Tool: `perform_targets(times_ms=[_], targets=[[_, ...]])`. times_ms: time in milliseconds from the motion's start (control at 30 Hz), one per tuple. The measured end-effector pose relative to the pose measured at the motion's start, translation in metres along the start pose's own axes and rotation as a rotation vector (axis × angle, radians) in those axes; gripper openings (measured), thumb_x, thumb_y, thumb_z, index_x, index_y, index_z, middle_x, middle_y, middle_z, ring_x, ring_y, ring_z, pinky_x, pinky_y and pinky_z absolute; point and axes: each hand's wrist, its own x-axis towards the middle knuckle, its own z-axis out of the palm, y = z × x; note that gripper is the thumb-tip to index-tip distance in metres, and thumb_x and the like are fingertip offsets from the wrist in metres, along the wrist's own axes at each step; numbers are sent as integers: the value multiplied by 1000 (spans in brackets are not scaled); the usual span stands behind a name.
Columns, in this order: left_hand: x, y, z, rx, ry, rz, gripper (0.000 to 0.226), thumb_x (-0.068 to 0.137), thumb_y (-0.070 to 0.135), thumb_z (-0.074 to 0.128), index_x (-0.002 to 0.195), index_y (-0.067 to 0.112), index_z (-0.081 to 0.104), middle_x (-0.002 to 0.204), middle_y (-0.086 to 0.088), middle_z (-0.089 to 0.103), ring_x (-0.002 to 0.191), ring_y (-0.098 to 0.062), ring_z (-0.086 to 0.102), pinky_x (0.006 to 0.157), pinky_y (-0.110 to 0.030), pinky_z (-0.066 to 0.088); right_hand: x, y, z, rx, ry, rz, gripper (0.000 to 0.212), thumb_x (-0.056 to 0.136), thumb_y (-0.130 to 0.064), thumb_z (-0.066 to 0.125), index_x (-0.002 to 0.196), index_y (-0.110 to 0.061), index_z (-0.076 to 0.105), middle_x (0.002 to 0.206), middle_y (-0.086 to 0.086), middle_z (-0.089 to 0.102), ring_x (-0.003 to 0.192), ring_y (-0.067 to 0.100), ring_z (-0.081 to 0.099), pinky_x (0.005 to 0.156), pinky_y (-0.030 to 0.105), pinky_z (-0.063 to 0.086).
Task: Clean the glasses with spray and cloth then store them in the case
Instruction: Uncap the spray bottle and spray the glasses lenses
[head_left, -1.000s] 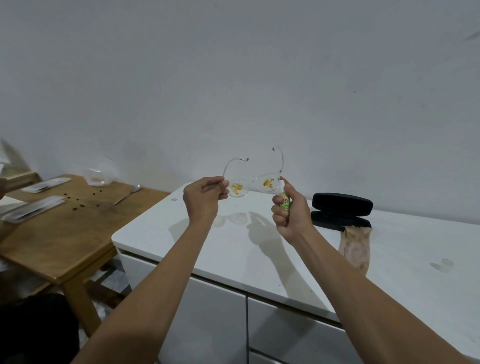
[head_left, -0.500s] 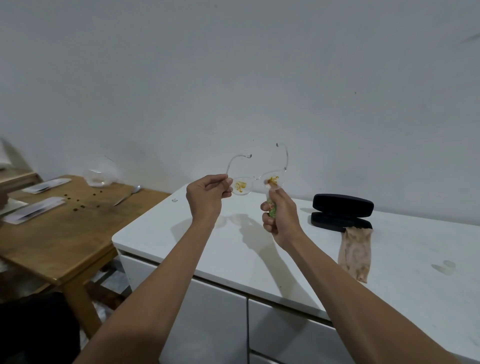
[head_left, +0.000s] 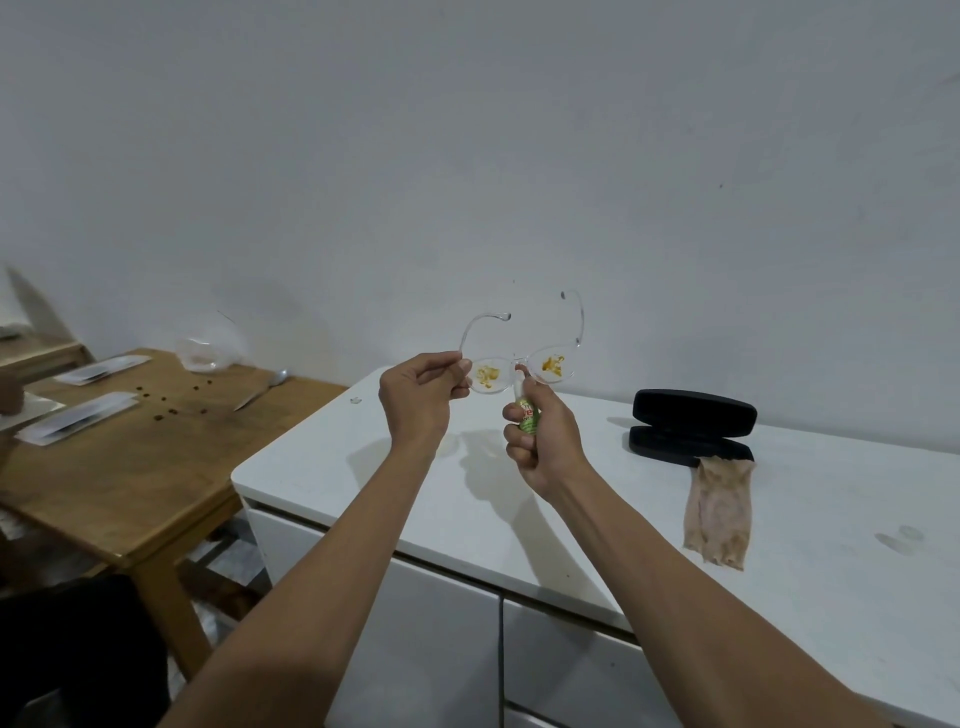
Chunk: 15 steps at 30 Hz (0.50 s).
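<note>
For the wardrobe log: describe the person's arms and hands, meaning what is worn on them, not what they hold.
Both forearms are bare as far as the picture shows; no sleeve edge comes into view. The left hand and right hand wear no gloves. No watch, bracelet or ring is visible on the sides shown. No cables or markings appear.

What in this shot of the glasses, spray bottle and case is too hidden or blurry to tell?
- Spray bottle, head view: the right hand wraps it, so its nozzle and most of the label are hidden.
- Case: seen side-on and ajar, its inside is hidden.
- Glasses: the left hand covers the frame's corner it pinches.
- Plastic item on the wooden table: too blurred to identify.
</note>
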Motion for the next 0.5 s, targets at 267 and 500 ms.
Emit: perform_targets(times_ms=[267, 500], targets=[[1, -3, 0, 8, 4, 3, 13, 82, -1, 80, 94, -1, 77, 75, -11, 76, 61, -19, 70, 65, -28, 62, 4, 3, -1, -11, 19, -52, 23, 106, -27, 46, 114, -35, 66, 64, -3, 41, 40, 9, 22, 36, 17, 16], [-1, -14, 14, -32, -9, -21, 12, 81, -3, 80, 91, 3, 76, 75, -14, 76, 61, -24, 69, 63, -28, 60, 4, -29, -43, -149, 326, -273, 27, 104, -20, 42, 128, -27, 51, 86, 8, 55, 53, 17, 41, 43, 23, 34]])
